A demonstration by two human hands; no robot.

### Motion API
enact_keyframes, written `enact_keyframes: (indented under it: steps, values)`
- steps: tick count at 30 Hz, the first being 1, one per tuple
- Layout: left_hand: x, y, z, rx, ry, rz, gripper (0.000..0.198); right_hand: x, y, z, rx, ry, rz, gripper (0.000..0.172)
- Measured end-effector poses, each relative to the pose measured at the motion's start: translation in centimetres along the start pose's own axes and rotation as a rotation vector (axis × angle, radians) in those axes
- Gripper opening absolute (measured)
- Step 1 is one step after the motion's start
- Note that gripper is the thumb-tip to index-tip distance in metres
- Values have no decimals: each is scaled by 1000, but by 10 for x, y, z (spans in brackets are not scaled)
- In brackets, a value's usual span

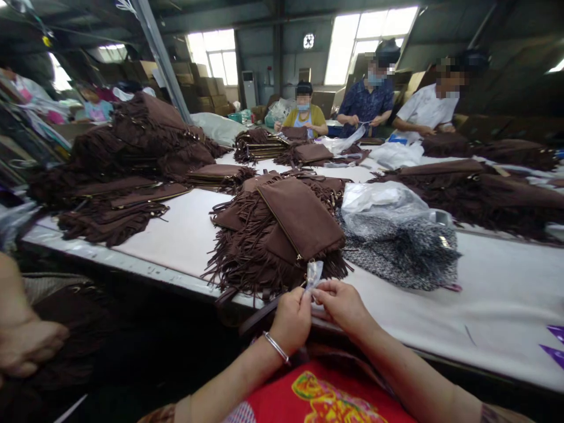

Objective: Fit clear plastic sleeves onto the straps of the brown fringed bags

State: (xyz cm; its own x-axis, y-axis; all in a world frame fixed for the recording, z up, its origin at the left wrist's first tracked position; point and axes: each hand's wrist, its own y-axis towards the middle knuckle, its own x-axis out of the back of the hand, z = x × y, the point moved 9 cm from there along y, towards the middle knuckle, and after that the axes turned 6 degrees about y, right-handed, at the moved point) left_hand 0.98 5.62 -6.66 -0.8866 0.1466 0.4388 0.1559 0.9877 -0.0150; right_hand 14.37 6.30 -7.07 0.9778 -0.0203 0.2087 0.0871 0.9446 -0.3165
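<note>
Gripping a small piece of translucent whitish plastic film (314,270) at bottom centre of frame, fingers of both hands closed on it. With left hand (293,320), silver metal bangle (277,348) on wrist, pinching lower end; with right hand (346,302), pinching same piece from the right, thumb against index. Can see gold-coloured metal glint at the film; too small to tell what part. Also see flat dark brown strap (259,316) running lower left from left hand, along near edge of pale-topped counter (171,226). Just above hands, centre of frame: got flat dark brown soft-looking pouch with gold zip (304,214) lying tilted on top of heap of dark brown fringed pouches (240,258), zip pull just above the film. Right of heap, touching it: got black-and-white speckled fabric bundle (405,255), crumpled clear plastic bag (381,200) on top. Upper left: see tall pile of brown fringed pouches (147,138); right edge: another long brown pile (497,197). Lower right edge: note purple printed pieces (550,356). Far side of counter: see co-workers in yellow top (318,114), dark blue patterned shirt (365,94) and white shirt (425,106), hands at work. Lower left: see another person's hand (30,343), blurred, near dark brown material; can't tell if gripping.
</note>
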Motion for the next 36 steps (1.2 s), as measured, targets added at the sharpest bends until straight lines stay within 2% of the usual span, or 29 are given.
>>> enact_keyframes:
  steps: [4,6,11,15,20,24,27,31,33,36]
  values:
    - [-29,-9,17,333,-613,240,32,-11,-2,-6,-118,223,162,28]
    - [-37,-14,17,422,-856,308,30,-14,0,-1,-71,300,238,31]
    - [-54,-22,8,543,-1412,464,22,-14,8,9,151,343,273,30]
    - [-63,-29,-8,595,-1702,604,19,-28,14,-4,80,553,319,33]
    - [-66,-35,-34,547,-1836,700,26,-50,13,-8,-24,762,441,38]
    - [-65,-33,-35,493,-1717,718,28,-47,11,-7,-51,922,427,35]
    - [-67,-26,-20,481,-1448,656,28,-40,3,-11,-78,934,436,28]
    - [-56,-12,3,371,-827,403,31,-29,-7,-17,-92,829,433,36]
    - [-46,-8,-5,220,-460,368,26,-26,-7,-19,-102,722,403,37]
    - [-26,-3,-32,-80,21,345,20,-9,3,-21,-65,589,231,34]
